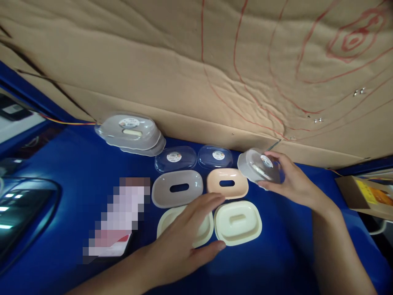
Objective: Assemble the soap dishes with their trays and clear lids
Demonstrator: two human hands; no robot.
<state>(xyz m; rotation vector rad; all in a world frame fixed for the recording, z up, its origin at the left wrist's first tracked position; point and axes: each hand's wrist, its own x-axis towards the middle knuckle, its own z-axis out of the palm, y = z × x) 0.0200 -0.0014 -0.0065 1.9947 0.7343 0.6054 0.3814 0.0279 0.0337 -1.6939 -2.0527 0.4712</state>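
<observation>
My right hand (288, 176) grips a small oval plastic box with a clear lid (256, 166), tilted near the cardboard wall; a round white label sits on its lid. With thumb and fingers apart, my left hand (187, 237) is over a cream oval tray (204, 231) and hides part of it. Beside that hand lies another cream tray (254, 233) with a raised bar in its middle. Behind these are a grey oval piece (159, 192) and a peach one (213, 186), each with a slot. Two clear lids (159, 164) (204, 160) with labels lie farther back.
Stacked grey boxes with clear lids (138, 133) stand at the back left. A phone (118, 248), partly pixelated, lies left of the trays. A cardboard wall (138, 69) with red lines bounds the blue table (285, 254). At right is a cardboard box (350, 194).
</observation>
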